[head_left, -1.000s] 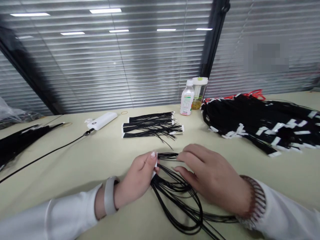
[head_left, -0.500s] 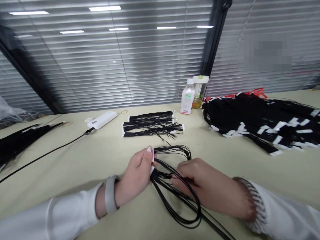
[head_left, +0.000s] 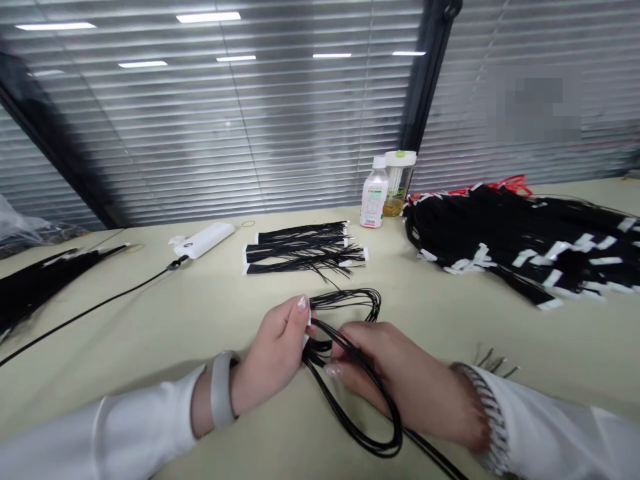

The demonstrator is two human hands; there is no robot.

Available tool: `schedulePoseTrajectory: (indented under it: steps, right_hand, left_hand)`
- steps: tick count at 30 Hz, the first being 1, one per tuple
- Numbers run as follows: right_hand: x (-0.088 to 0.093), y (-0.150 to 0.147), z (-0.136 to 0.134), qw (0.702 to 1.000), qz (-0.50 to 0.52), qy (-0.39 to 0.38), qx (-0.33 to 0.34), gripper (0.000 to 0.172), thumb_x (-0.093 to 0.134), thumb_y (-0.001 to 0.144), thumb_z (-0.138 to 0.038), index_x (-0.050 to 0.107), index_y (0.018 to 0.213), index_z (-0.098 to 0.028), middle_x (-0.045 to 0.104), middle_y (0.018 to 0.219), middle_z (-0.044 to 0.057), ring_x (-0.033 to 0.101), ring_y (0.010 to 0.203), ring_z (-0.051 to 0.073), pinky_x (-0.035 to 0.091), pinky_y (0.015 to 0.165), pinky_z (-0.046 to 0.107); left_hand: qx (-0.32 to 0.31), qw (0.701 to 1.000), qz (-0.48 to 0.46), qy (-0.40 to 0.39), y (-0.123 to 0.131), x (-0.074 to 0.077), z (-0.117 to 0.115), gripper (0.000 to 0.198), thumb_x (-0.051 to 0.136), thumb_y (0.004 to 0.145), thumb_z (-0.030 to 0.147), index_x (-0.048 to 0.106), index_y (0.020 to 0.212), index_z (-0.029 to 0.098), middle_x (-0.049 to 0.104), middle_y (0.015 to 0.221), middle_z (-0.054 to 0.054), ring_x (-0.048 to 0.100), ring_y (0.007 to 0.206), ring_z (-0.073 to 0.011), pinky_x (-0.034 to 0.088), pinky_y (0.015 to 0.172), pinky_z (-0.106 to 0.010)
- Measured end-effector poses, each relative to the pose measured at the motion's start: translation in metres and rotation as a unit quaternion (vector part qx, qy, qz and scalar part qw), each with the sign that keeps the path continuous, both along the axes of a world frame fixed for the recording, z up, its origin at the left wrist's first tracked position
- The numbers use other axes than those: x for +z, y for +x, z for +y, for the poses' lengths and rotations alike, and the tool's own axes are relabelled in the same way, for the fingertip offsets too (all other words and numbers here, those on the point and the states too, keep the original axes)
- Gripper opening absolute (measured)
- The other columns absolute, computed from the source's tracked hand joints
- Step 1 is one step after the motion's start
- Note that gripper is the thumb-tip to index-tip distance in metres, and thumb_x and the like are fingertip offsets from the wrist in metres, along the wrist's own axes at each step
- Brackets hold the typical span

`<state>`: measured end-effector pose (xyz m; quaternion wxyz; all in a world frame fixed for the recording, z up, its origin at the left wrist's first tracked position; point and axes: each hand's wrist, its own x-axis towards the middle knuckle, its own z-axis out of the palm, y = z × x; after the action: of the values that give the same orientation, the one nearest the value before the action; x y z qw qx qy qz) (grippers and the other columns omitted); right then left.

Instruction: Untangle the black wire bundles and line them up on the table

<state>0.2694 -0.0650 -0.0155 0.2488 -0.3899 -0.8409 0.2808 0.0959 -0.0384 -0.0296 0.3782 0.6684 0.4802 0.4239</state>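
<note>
My left hand [head_left: 280, 343] is closed on the white connector end of a black wire harness [head_left: 367, 445], thumb on top. From there the black wires fan out to the right in loops, one hanging low towards me. Inside the loops, my right hand [head_left: 400, 377] is closed round part of the wires, close to the connector. Its thumb and fingertips lie just right of my left fingers. Behind the right wrist several loose wire ends [head_left: 495, 363] stick out over the table. My palm hides the middle of the held wires.
Short black wire bundles [head_left: 300, 252] with white ends lie ahead on the table. A big heap of black harnesses [head_left: 500, 230] is at right, another dark bundle [head_left: 45, 283] at left. A white device [head_left: 210, 239] with a black cable, a bottle [head_left: 374, 197] and a lidded cup [head_left: 400, 183] stand towards the blinds.
My right hand has slid left along the wires, closer to my left hand. Loose wire ends now show beside the right wrist. The left hand has hardly moved.
</note>
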Motion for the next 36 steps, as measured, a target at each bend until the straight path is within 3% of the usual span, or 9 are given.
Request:
schedulePoseTrajectory:
  steps: [5, 10, 16, 19, 25, 29, 33, 36]
  right_hand:
    - [-0.003, -0.003, 0.002, 0.998, 0.013, 0.046, 0.033, 0.014, 0.048, 0.086, -0.018, 0.051, 0.072, -0.017, 0.055, 0.073, 0.001, 0.051, 0.067, 0.013, 0.042, 0.065, 0.025]
    - [-0.008, -0.004, 0.005, 0.998, 0.028, 0.049, 0.039, 0.016, 0.041, 0.091, -0.018, 0.052, 0.080, -0.017, 0.059, 0.081, 0.003, 0.053, 0.073, 0.014, 0.044, 0.069, 0.027]
    - [0.000, -0.003, 0.005, 0.998, -0.037, 0.049, 0.017, 0.021, 0.039, 0.092, -0.022, 0.049, 0.075, -0.017, 0.059, 0.071, 0.002, 0.051, 0.061, 0.013, 0.043, 0.059, 0.026]
    - [0.006, -0.003, 0.004, 0.993, -0.083, 0.086, 0.013, 0.016, 0.043, 0.089, -0.018, 0.052, 0.075, -0.015, 0.060, 0.074, 0.004, 0.053, 0.064, 0.014, 0.044, 0.060, 0.027]
    - [0.014, 0.013, 0.009, 0.956, -0.215, 0.201, -0.016, 0.011, 0.053, 0.080, -0.006, 0.060, 0.076, -0.014, 0.061, 0.080, 0.006, 0.055, 0.073, 0.017, 0.045, 0.070, 0.030]
    - [0.022, 0.030, 0.016, 0.915, -0.260, 0.294, -0.095, 0.020, 0.055, 0.078, -0.006, 0.061, 0.063, -0.017, 0.058, 0.072, 0.005, 0.053, 0.067, 0.018, 0.043, 0.063, 0.031]
    - [0.029, 0.043, 0.026, 0.895, -0.182, 0.349, -0.210, 0.014, 0.054, 0.082, -0.016, 0.066, 0.077, -0.017, 0.061, 0.066, 0.005, 0.055, 0.062, 0.019, 0.044, 0.058, 0.033]
    - [0.031, 0.047, 0.031, 0.919, 0.030, 0.320, -0.228, 0.020, 0.055, 0.081, -0.017, 0.064, 0.099, -0.018, 0.066, 0.094, 0.008, 0.061, 0.078, 0.019, 0.050, 0.067, 0.032]
  left_hand:
    - [-0.024, 1.000, 0.012, 0.011, 0.000, 0.000, 0.000, 0.040, 0.031, 0.091, 0.046, 0.048, 0.068, 0.018, 0.050, 0.061, 0.001, 0.047, 0.058, -0.0135, 0.039, 0.055, -0.025]
    - [-0.052, 0.998, 0.025, 0.023, -0.001, -0.001, -0.001, 0.037, 0.029, 0.092, 0.042, 0.045, 0.068, 0.019, 0.047, 0.061, 0.002, 0.046, 0.058, -0.0128, 0.038, 0.055, -0.024]
    - [-0.044, 0.998, 0.044, 0.028, -0.001, -0.001, 0.000, 0.038, 0.028, 0.092, 0.042, 0.043, 0.066, 0.019, 0.046, 0.062, 0.002, 0.046, 0.060, -0.0128, 0.037, 0.057, -0.024]
    - [-0.025, 0.998, 0.053, 0.030, -0.001, -0.001, 0.002, 0.039, 0.028, 0.092, 0.042, 0.042, 0.065, 0.019, 0.043, 0.061, 0.002, 0.042, 0.059, -0.0126, 0.036, 0.056, -0.024]
    - [0.024, 0.999, 0.035, 0.010, 0.000, 0.000, 0.004, 0.041, 0.028, 0.092, 0.046, 0.043, 0.065, 0.019, 0.046, 0.061, 0.002, 0.043, 0.058, -0.0131, 0.036, 0.056, -0.025]
    - [0.023, 0.999, 0.024, 0.006, 0.000, 0.000, 0.004, 0.043, 0.029, 0.091, 0.048, 0.043, 0.063, 0.018, 0.045, 0.059, 0.002, 0.042, 0.056, -0.0123, 0.036, 0.054, -0.024]
    - [0.028, 1.000, 0.012, -0.005, -0.001, -0.002, 0.005, 0.046, 0.028, 0.091, 0.051, 0.046, 0.065, 0.018, 0.044, 0.058, 0.002, 0.041, 0.053, -0.0110, 0.036, 0.050, -0.023]
    - [0.019, 0.999, -0.004, -0.041, -0.001, -0.003, 0.005, 0.048, 0.027, 0.089, 0.056, 0.047, 0.068, 0.018, 0.044, 0.057, 0.003, 0.039, 0.046, -0.0094, 0.034, 0.043, -0.022]
